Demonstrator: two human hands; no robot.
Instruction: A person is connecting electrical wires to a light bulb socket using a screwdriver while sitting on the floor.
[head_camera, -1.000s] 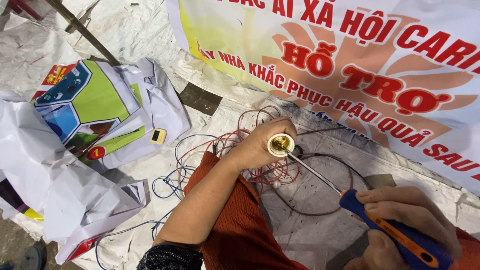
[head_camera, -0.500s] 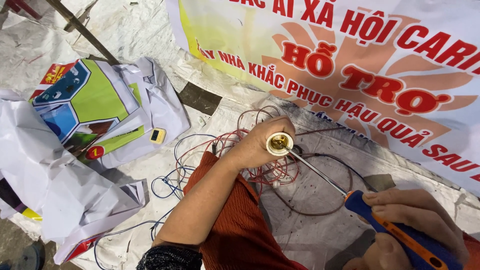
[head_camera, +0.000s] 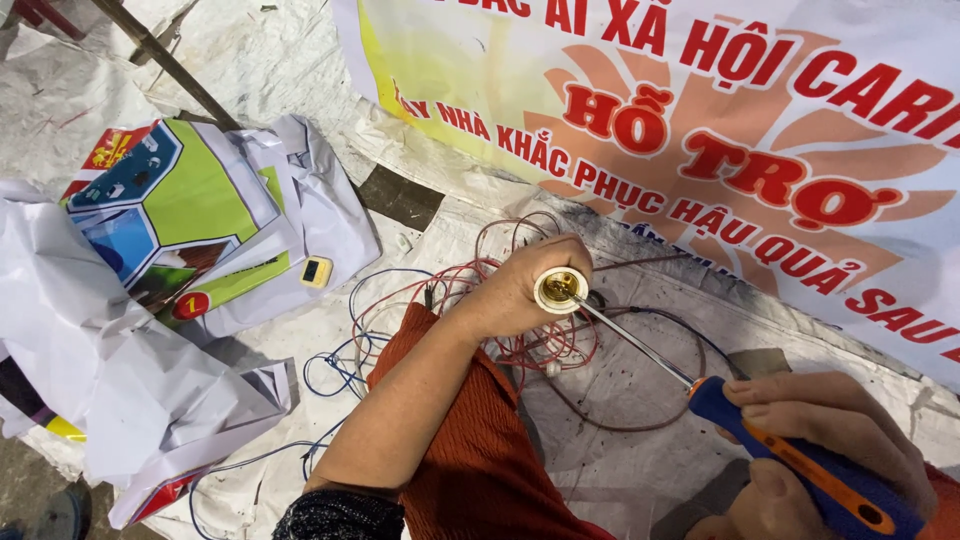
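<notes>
The right hand (head_camera: 830, 450) is cut off at the frame's lower edge, its grip clamped on a blue-and-orange screwdriver (head_camera: 760, 445) whose tip is lost inside the white lamp socket (head_camera: 560, 290). The left hand (head_camera: 525, 290) wraps the socket, hiding its body, above a tangle of red and blue wires (head_camera: 470, 320). Underneath lies a white woven tarp (head_camera: 620, 470) on the ground. A white banner with red lettering (head_camera: 720, 140) spreads at upper right; crumpled white bags with green and blue print (head_camera: 180, 220) sit left
</notes>
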